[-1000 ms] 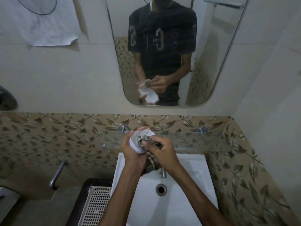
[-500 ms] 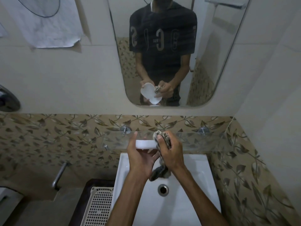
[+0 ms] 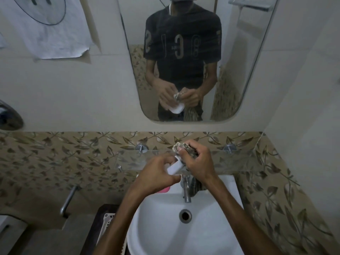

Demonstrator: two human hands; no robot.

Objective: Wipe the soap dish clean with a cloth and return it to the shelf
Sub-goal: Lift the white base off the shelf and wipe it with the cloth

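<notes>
My left hand (image 3: 155, 174) grips the white soap dish (image 3: 174, 167), tilted on edge above the back of the sink. Most of the dish is hidden by my fingers. My right hand (image 3: 197, 162) is closed on a patterned brown-and-white cloth (image 3: 181, 146) and presses it against the dish's upper end. The rest of the cloth hangs down behind my right wrist, near the tap. Both hands are in front of the glass shelf (image 3: 235, 160), which runs along the leaf-patterned tiles.
A white sink (image 3: 165, 227) with a drain lies below, and a chrome tap (image 3: 186, 190) stands at its back. A pink item (image 3: 164, 189) peeks out under my left hand. A mirror (image 3: 239, 70) hangs above. A white basket (image 3: 106, 220) sits at lower left.
The dish has turned from flat to tilted on edge in my left hand. My right hand with the cloth has shifted to the dish's upper end. The view has moved closer.
</notes>
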